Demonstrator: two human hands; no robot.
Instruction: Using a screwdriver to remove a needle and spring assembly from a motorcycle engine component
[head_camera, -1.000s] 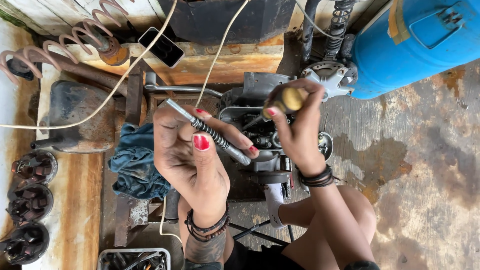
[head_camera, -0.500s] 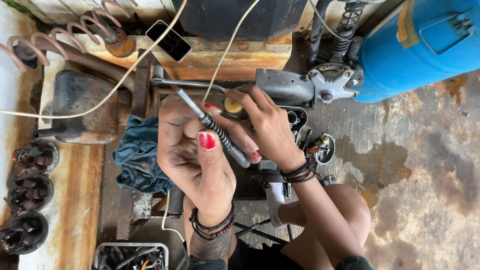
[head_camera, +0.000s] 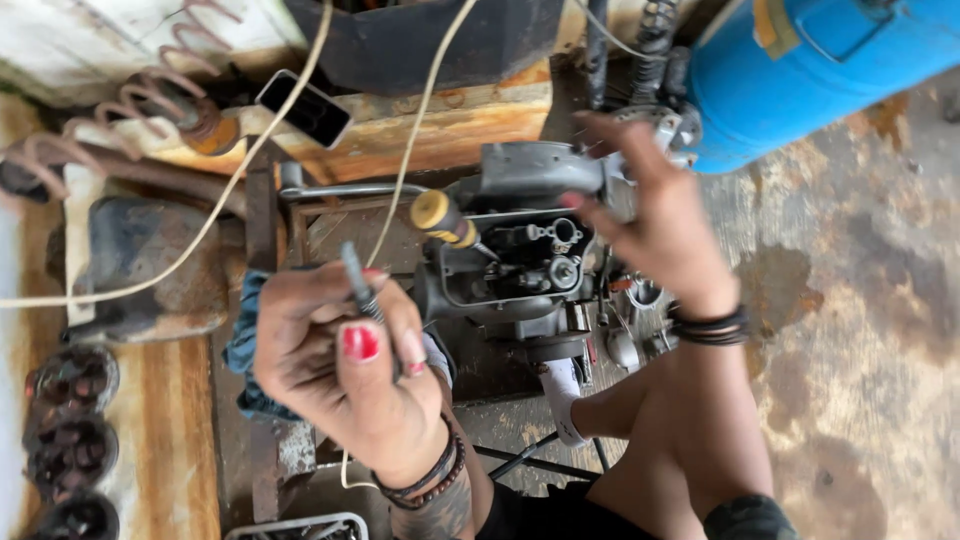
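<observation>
Blue drum (head_camera: 820, 70) sits upper right of the carburetor (head_camera: 520, 265), which rests on a rusty metal stand w/ a wooden beam (head_camera: 440, 125) just behind it. Blue rag (head_camera: 245, 345) lies left of the carb.

Step, by my read: mid-disassembly or adjustment of the carb; a yellow-handled screwdriver (head_camera: 445, 220) stands stuck into its top left, no hand on it. Next move likely needs a steady grip on that handle.

Left hand (head_camera: 340, 365), left of and below the carb, is closed around a thin metal rod (head_camera: 358, 285), thumb up. Right hand (head_camera: 655, 215), fingers spread & empty, hovers over the carb's right side.
</observation>
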